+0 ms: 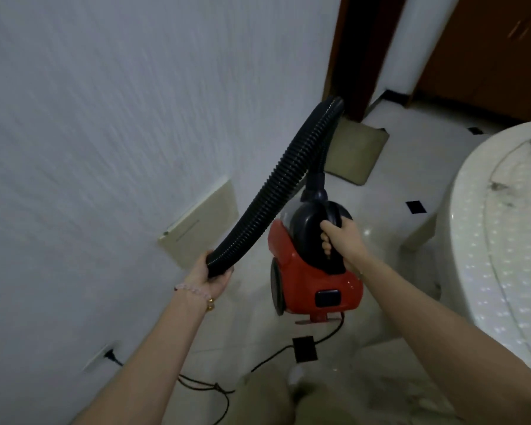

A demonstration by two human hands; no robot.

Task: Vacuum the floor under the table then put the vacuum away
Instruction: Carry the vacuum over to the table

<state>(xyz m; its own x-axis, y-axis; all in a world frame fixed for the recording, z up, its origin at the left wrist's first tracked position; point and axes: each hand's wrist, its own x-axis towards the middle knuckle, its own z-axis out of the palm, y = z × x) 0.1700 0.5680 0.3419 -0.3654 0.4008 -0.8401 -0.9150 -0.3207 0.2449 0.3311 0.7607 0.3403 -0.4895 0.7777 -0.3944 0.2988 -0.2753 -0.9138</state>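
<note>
A small red and black canister vacuum [313,277] hangs above the pale tiled floor, lifted off it. My right hand [339,237] is closed around its black top handle. A black ribbed hose [276,185] arches up from the vacuum's front and comes down to the left, where my left hand [210,276] grips its free end. The vacuum's black power cord [270,358] trails over the floor to a plug in a wall socket [109,354] low on the left. The round white table [503,240] with a lace cloth stands at the right.
A white textured wall [105,118] fills the left side, with a beige panel [203,216] low on it. A flat beige cushion [354,151] lies near a dark wooden door frame [356,50]. Dark wooden cabinets stand at the back right.
</note>
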